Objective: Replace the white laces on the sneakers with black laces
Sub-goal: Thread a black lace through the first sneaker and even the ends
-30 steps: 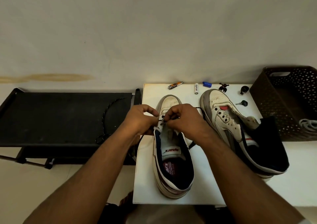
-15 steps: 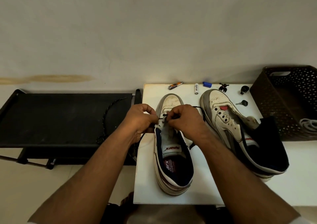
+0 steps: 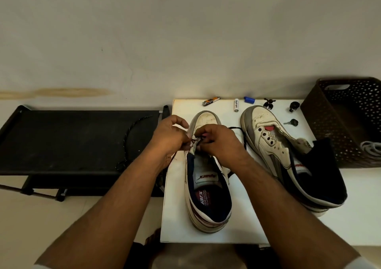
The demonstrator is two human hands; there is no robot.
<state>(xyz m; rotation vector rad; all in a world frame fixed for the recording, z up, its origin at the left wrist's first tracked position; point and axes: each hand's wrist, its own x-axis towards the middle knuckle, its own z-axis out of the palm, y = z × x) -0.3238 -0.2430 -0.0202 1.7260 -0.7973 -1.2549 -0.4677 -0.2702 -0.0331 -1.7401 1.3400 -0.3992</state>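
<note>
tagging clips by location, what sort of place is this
Probably a room at home, not a workshop: a small white table against a bare wall holds household odds like a battery and a key, with a brown plastic basket alongside.

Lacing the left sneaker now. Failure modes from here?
1. Both hands, left hand and right hand, cover the eyelets of the sneaker, so a skipped or crossed eyelet could go unseen.
2. The black lace trails toward the second sneaker; a pull may snag it.
3. The sneaker sits near the white table edge; tugging could slide it off.
</note>
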